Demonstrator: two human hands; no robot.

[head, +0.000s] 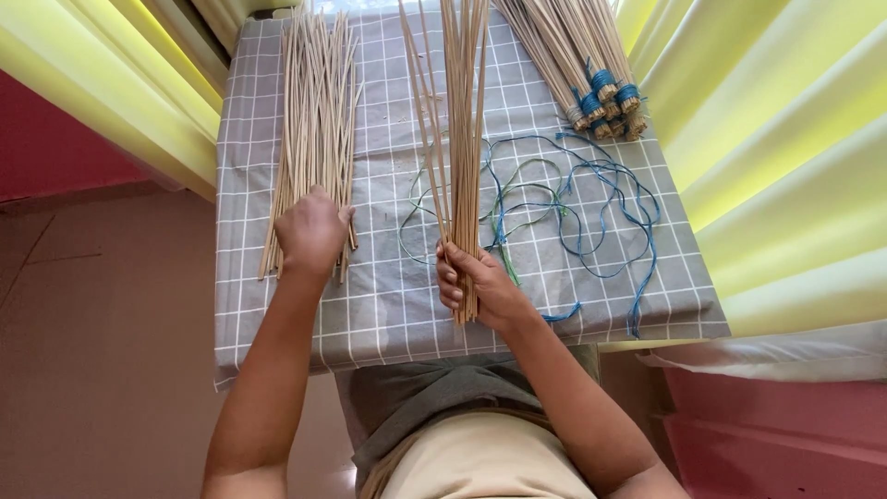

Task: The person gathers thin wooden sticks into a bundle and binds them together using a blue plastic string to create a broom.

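On the grey checked cloth (388,305), the right hand (480,282) has its fingers wrapped tight around a bunch of thin sticks (459,120) at the cloth's middle. The left hand (312,231) rests knuckles-up on the loose stick pile (319,111) toward the cloth's left side; its finger spread is hidden. Blue and green strings (591,203) tangle right of the bunch, and tied bundles (591,65) lie at the cloth's far right corner.

The stick bundle (459,139) above the right hand (480,286) ran off the top edge; the left hand (312,231) hid its fingertips.
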